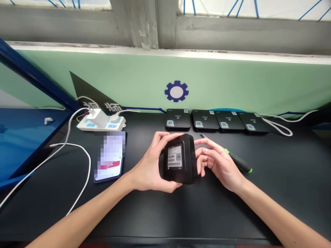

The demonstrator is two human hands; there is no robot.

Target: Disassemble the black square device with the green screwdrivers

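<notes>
While a power strip (100,123) sits at the back edge of the worktop (165,220), there's a phone (110,156) just in front of it, and here's the left hand (150,165) clamped around a black box (178,162), held over the worktop's middle! The right hand (219,162) curls in right beside it, contact impossible to call, above a green-collared screwdriver (240,162), with four black units (217,120) lined along the back edge.
</notes>
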